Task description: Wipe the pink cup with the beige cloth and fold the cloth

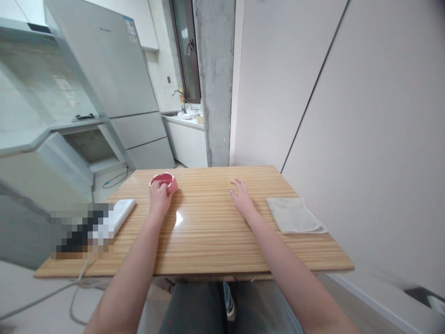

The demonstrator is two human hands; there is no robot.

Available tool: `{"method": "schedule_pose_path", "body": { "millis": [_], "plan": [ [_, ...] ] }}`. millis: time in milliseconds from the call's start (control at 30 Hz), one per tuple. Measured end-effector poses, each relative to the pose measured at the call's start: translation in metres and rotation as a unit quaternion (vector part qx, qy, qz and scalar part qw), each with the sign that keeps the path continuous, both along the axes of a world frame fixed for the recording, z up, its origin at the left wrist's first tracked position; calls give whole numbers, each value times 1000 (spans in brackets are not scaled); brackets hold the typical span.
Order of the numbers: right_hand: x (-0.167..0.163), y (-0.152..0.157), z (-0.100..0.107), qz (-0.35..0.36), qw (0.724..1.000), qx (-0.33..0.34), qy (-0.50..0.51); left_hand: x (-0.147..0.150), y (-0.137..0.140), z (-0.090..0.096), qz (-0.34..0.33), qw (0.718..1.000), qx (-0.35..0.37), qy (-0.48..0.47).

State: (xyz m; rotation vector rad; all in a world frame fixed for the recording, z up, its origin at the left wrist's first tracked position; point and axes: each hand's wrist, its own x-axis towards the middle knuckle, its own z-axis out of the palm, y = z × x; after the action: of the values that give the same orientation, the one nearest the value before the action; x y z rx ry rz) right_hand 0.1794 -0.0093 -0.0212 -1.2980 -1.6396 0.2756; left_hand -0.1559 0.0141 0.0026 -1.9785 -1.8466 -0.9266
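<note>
A small pink bowl [173, 183] with a wavy, notched rim is at the far left part of the wooden table [208, 222]. My left hand [160, 195] grips its near side, with the fingers over the rim and the thumb against the outer wall. The bowl looks slightly tilted; whether its base touches the tabletop I cannot tell. Over the right half of the table, my right hand [240, 195] holds nothing, its fingers apart and curved. A folded grey cloth [292, 215] lies flat to the right of that hand.
On the left edge of the table rests a white flat object [123, 211], partly blurred out, with a cable [83, 269] hanging off. A pale wall [330, 116] runs along the right side. Behind stand a fridge [100, 69], a concrete pillar [218, 83] and a sink counter [186, 121].
</note>
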Motion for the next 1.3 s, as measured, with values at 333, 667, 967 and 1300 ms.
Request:
{"method": "schedule_pose_path", "body": {
  "millis": [333,667,967,1300],
  "plan": [
    [26,-24,31,-122,971,-142,-151,-10,-1,-12,29,999,-26,-14],
    [93,-103,36,-237,857,-358,-286,43,-36,25,-7,996,11,-91],
    [-33,-72,40,119,959,-250,58,120,-77,7,-190,819,-315,-441],
    [-15,-47,35,29,981,-173,-88,64,-87,2,-138,921,-277,-237]
  ]
}}
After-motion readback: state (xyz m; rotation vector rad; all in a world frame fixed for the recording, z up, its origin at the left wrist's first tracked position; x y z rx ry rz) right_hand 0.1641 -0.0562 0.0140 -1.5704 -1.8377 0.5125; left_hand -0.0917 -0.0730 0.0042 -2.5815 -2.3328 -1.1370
